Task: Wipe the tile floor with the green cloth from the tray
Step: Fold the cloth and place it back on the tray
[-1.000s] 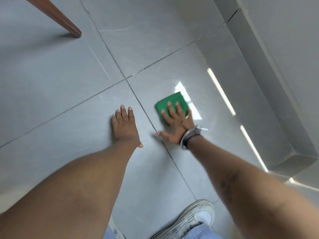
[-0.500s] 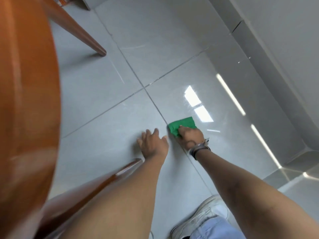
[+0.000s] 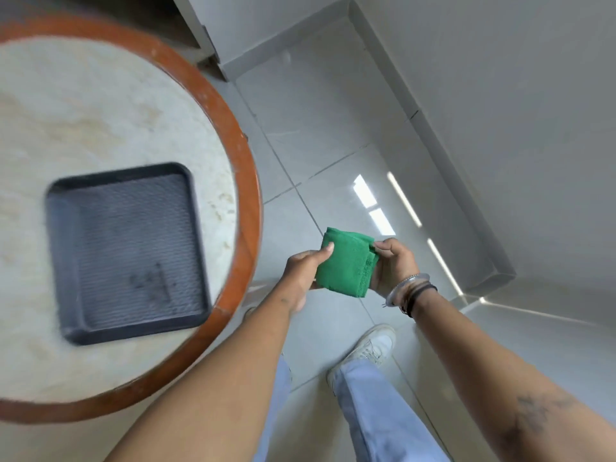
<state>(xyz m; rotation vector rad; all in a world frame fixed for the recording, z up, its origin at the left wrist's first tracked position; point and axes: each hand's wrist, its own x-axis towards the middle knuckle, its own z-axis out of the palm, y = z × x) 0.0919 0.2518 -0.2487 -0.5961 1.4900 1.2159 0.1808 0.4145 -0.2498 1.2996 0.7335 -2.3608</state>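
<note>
Folded green cloth [image 3: 346,261] held in air above grey tile floor [image 3: 320,128], right of round wood-rimmed desk [image 3: 246,181] carrying dark ribbed tray [image 3: 66,261]. Left hand [image 3: 305,271] grips left edge; right hand [image 3: 393,261] pinches right edge.

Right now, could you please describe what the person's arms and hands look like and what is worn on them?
Both forearms are bare, with no sleeves in view. The left hand wears nothing visible. At the wrist of the right hand sit a silver metal bangle and thin dark cord bands. A dark tattoo marking shows on the right forearm, too blurred to make out.
</note>
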